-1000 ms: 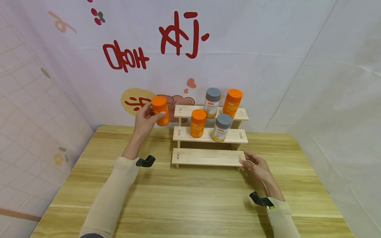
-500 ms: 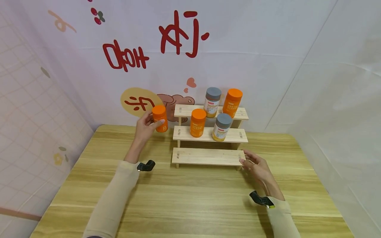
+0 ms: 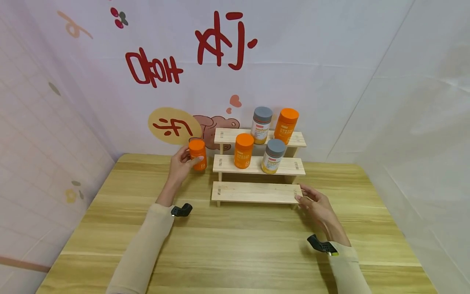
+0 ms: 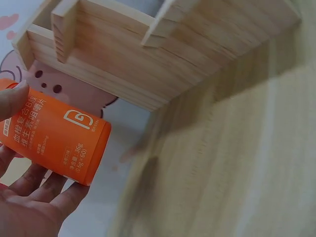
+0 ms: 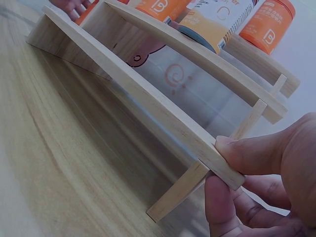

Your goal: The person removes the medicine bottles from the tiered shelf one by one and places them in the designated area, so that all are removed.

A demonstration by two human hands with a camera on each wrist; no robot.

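My left hand (image 3: pixel 180 165) grips an orange bottle (image 3: pixel 198 154) with an orange lid, to the left of a three-step wooden shelf (image 3: pixel 257 192). In the left wrist view the thumb lies on the front of this orange bottle (image 4: pixel 59 131) and the fingers reach beneath it. My right hand (image 3: pixel 318 208) pinches the right end of the lowest step. The right wrist view has the thumb (image 5: pixel 247 150) on top of the board and fingers under it. On the middle step stand an orange bottle (image 3: pixel 243 153) and a grey-lidded white bottle (image 3: pixel 273 157).
The top step bears another grey-lidded bottle (image 3: pixel 261 126) and another orange bottle (image 3: pixel 286 126). Behind the shelf hangs a white printed cloth (image 3: pixel 301 61). The wood-grain table (image 3: pixel 235 249) stretches out in front, with cloth walls on both sides.
My left hand has lowered the orange bottle beside the shelf, from above the top step's level to about the middle step's. The right hand keeps its hold on the lowest step.
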